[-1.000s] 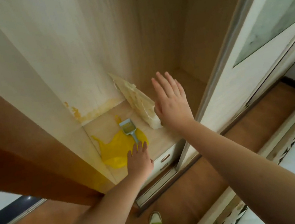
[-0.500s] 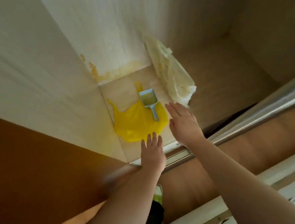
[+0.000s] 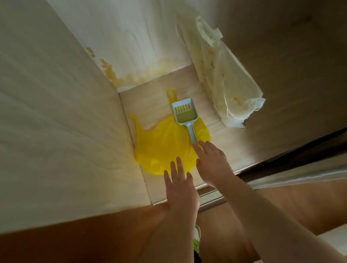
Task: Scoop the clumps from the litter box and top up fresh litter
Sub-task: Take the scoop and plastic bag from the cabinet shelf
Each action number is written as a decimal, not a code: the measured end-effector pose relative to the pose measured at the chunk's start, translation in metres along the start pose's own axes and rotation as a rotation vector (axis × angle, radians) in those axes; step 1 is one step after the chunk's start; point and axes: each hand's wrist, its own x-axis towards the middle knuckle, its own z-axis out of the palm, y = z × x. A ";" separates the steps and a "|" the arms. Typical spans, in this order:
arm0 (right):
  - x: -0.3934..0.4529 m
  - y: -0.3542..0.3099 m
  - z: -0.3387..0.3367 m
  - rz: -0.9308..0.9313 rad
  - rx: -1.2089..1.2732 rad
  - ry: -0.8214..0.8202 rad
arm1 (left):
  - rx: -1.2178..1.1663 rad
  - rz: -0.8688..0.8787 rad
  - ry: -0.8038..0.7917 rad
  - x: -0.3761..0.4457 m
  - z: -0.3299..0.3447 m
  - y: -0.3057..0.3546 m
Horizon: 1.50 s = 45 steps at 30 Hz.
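While both my hands reach in flat and empty, right hand [image 3: 213, 162] nears the scoop [image 3: 184, 114] handle, left hand [image 3: 180, 186] the yellow bag [image 3: 163, 148] beneath. Scoop looks light, rigid; grasp its handle.

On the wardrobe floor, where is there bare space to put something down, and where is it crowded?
Bare wood shows between the scoop and the leaning litter bag, and widely right of that bag along the wardrobe floor. A small strip lies behind the yellow bag, below the stained wall. The front left corner is crowded: yellow bag, scoop, left hand and right hand.
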 end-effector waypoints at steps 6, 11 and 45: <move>0.044 0.006 0.031 0.023 0.024 -0.075 | -0.001 -0.001 -0.024 0.019 0.018 0.011; 0.063 0.011 0.042 0.065 -0.040 -0.183 | 0.039 -0.020 -0.034 0.025 0.025 -0.003; -0.089 0.012 0.013 0.620 0.987 0.094 | -0.013 0.155 -0.040 -0.069 0.012 0.005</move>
